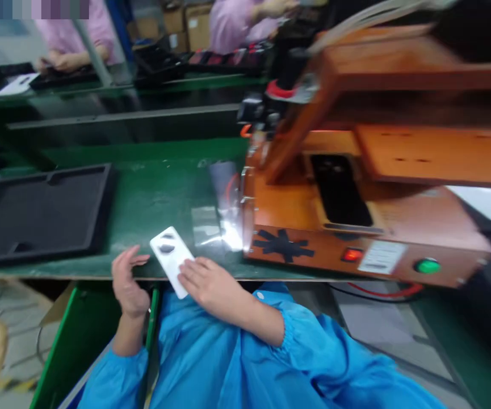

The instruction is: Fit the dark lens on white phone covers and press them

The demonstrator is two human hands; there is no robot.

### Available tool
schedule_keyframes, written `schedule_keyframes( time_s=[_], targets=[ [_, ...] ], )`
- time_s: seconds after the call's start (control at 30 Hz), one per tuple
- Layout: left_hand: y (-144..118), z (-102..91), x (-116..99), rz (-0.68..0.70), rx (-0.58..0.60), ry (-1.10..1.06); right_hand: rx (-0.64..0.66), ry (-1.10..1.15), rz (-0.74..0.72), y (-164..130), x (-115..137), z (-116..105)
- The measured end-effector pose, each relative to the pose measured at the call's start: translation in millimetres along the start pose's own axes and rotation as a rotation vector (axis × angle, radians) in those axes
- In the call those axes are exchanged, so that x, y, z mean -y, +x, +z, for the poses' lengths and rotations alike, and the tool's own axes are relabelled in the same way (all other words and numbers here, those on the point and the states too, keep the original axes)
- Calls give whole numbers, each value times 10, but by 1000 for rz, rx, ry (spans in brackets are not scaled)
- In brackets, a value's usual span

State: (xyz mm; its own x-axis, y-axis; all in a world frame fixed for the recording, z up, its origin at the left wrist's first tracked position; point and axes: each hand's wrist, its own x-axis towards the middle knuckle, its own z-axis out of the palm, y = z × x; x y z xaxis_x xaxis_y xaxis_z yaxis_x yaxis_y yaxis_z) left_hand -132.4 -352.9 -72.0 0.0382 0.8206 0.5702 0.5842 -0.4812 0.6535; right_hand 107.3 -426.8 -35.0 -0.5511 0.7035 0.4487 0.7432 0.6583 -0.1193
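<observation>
My right hand point(206, 284) grips a white phone-shaped panel point(171, 264) near its lower end, fingers laid over its face; the thumb is hidden. Two dark oval areas show at the panel's upper end. It is tilted, near the front edge of the green table point(155, 193), with its lower corner reaching past that edge. Just left of the panel, my left hand point(130, 281) is open and holds nothing, its fingers apart and slightly curled. To the right, a dark phone point(341, 190) lies in a holder on the orange machine point(279, 210).
A black tray point(36, 216) lies at the left of the table. Clear plastic sheets point(215, 227) lie beside the machine, which has a red display point(351, 255) and a green button point(427, 266). A green bin point(87, 329) stands below the table edge. Co-workers in pink sleeves work opposite.
</observation>
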Motion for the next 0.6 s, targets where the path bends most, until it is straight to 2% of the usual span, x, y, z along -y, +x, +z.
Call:
schedule_keyframes(
  time_s=[0.07,0.13,0.23,0.33,0.47,0.53,0.6],
  targets=[
    [259,5,77,43,28,-10,-181,-46,-52,-13,-35,-159],
    [466,61,105,62,56,2,-373,-60,-42,-92,-73,-431],
    [553,148,56,76,80,70,-528,-113,97,-406,-132,-911],
    [479,181,1,203,87,190,-585,-322,320,-832,-321,-1270],
    [452,204,8,311,85,243,-659,-632,573,-1200,-872,-1464],
    [476,218,12,328,78,239,-594,-632,664,-1261,-1170,-1498],
    [496,228,-2,334,80,245,-471,-550,715,-1274,-1400,-1530]
  ],
)
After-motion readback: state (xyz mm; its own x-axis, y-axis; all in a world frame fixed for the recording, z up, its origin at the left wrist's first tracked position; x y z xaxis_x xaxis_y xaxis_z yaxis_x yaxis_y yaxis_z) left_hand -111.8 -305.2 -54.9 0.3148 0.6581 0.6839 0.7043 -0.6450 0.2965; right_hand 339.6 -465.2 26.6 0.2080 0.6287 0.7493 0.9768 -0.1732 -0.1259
